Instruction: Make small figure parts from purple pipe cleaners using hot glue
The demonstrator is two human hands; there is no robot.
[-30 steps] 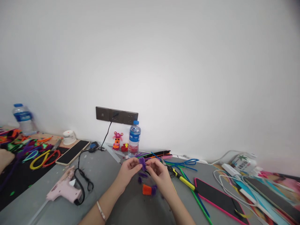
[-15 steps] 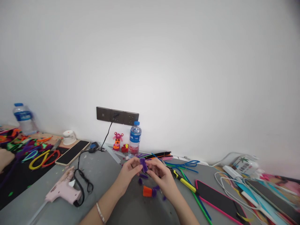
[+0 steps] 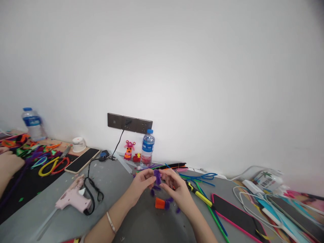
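while lifted off the desk [image 3: 141, 226]: purple coil [image 3: 157, 176], free to turn
hands: left hand [image 3: 140, 184], right hand [image 3: 178, 190] both pinch it

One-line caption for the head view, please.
Left hand and right hand pinch a purple piece above a grey table; orange piece beneath, glue gun at left.

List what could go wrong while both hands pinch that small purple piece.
The purple piece is held only at the fingertips of the left hand and right hand; it could slip among the loose bits by the orange piece. The yellow-handled cutters lie close beside the right wrist, so a careless sweep might catch them.
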